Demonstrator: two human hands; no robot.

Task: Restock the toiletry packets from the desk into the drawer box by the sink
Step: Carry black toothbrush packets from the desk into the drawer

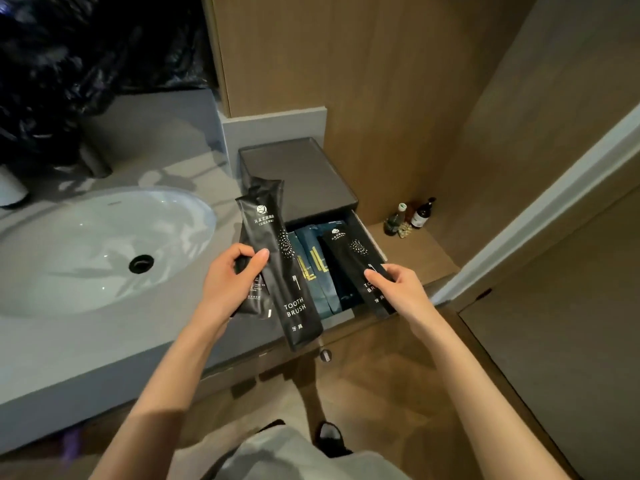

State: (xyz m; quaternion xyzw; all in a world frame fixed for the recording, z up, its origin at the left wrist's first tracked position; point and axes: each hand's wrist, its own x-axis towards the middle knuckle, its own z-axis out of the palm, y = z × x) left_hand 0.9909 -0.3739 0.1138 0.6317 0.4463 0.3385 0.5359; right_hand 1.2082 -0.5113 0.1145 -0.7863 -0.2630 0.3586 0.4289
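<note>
A dark grey drawer box (301, 174) stands on the counter right of the sink, its drawer (369, 233) pulled out toward me. Inside lie several dark blue packets (320, 271). My left hand (230, 282) grips a bundle of long black toothbrush packets (280, 258), held upright over the counter just left of the drawer. My right hand (398, 289) pinches another black toothbrush packet (356, 261) that lies along the right side of the open drawer, its near end sticking out over the front.
A white oval sink (86, 247) is set into the grey counter (104, 341) at left. Black plastic bags (69, 64) pile up behind it. Small bottles (412, 216) stand on a wooden ledge right of the drawer. A door frame (540, 209) runs along the right.
</note>
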